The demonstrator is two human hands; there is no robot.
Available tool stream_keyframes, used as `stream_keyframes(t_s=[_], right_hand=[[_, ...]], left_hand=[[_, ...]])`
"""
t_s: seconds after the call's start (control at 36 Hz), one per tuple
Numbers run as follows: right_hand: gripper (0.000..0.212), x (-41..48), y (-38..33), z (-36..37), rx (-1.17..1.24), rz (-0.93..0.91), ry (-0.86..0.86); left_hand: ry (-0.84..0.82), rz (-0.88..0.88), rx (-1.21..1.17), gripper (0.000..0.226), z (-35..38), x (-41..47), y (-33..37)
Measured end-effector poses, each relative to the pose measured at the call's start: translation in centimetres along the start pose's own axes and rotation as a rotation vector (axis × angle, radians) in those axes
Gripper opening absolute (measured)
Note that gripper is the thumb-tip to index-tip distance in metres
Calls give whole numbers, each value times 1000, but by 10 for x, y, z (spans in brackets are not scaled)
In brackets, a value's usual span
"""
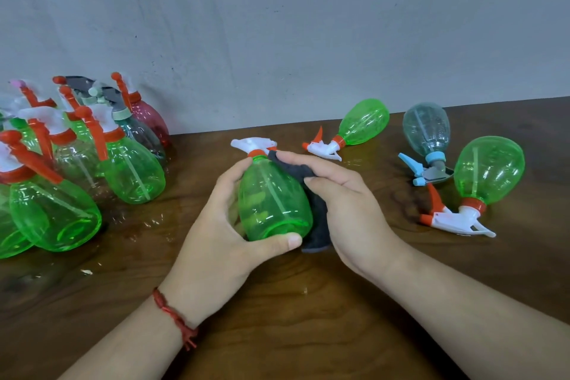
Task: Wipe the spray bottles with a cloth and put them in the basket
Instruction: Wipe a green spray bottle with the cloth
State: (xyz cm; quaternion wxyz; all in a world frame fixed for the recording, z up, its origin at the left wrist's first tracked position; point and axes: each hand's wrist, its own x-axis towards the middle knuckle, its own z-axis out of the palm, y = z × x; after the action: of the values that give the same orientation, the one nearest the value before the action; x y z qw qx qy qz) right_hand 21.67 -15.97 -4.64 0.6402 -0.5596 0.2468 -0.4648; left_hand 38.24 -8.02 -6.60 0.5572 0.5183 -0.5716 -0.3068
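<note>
The left hand [229, 225] gripped a green spray bottle [273, 200]; the right hand [342, 203] pressed a dark cloth [317, 216] against its right side.

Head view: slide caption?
Left hand grips a green spray bottle while right hand holds a dark cloth against it.

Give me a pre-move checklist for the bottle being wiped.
1. Grip on the bottle: ok. The left hand is curled round the green bottle, thumb at its base.
2. Cloth contact: ok. The right hand holds the dark cloth against the bottle's right side.
3. Wiped all round: cannot tell. The far side and the spray head's underside are hidden.
4. Basket in sight for the drop: not ok. No basket shows in this view.
5. Next bottles at hand: ok. Three lying bottles are on the table to the right.
</note>
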Motion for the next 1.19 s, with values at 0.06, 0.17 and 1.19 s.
stream_keyframes(t_s=[0.06, 0.17, 1.19], right_hand=[[53, 1, 0, -1, -36, -16, 9], [56, 2, 1, -2, -88, -24, 13], [55, -11, -5, -7, -785, -686, -356]], left_hand=[[-14, 4, 10, 109, -4, 0, 2], [-89, 48, 203, 114, -6, -2, 1], [-129, -344, -561, 49, -40, 12, 20]])
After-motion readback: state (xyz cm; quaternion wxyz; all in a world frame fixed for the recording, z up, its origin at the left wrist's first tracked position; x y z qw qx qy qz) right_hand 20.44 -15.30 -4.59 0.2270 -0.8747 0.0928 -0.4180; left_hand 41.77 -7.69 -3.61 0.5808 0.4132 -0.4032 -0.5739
